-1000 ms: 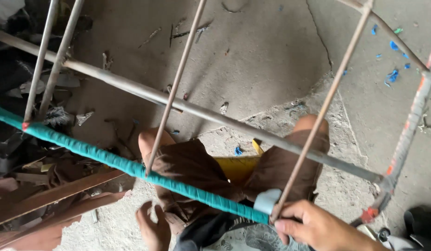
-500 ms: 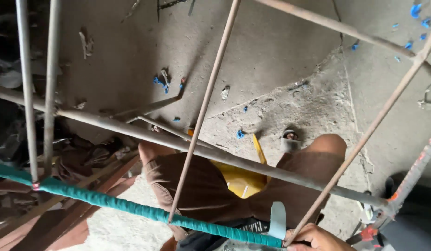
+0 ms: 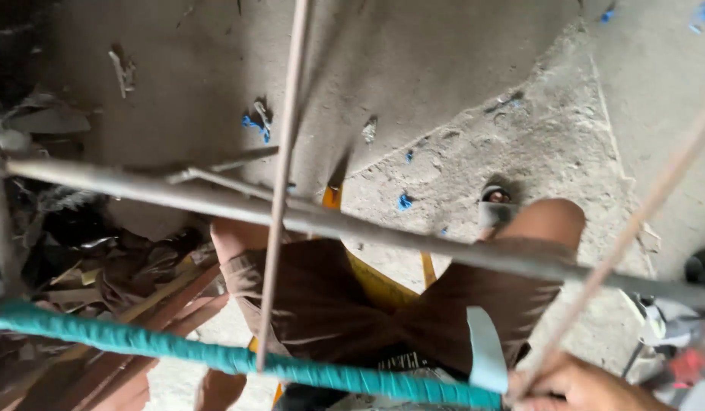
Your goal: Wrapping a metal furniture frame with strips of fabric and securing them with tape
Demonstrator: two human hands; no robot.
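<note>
Gripping near the bottom right corner, the right hand (image 3: 577, 388) is curled around the lower end of a thin rust-coloured steel rod (image 3: 634, 228) that slants up to the right edge; its fingers are clenched on the rod where it meets a teal tape-wrapped bar (image 3: 215, 356). That bar runs from the left edge down to the right hand, and a loose strip of pale blue tape (image 3: 485, 350) hangs up from it just left of the hand. The left hand (image 3: 215, 390) shows only partly at the bottom edge, below the teal bar; I cannot tell whether it is closed or what it holds.

Two thin rods can be counted: the slanted one in the right hand, and a second thin rusty rod (image 3: 280, 190) that stands nearly upright from the top of the picture down to the teal bar. One thick grey steel bar (image 3: 383, 232) crosses behind both, running from far left to the right edge. Beneath the bars are two bare knees with brown shorts (image 3: 329, 304), and a yellow stool (image 3: 383, 285) shows between the legs. A pile of rusty scrap and wood pieces (image 3: 101, 274) lies at the left. Several small blue scraps (image 3: 404, 202) dot the grey concrete floor (image 3: 444, 68).
</note>
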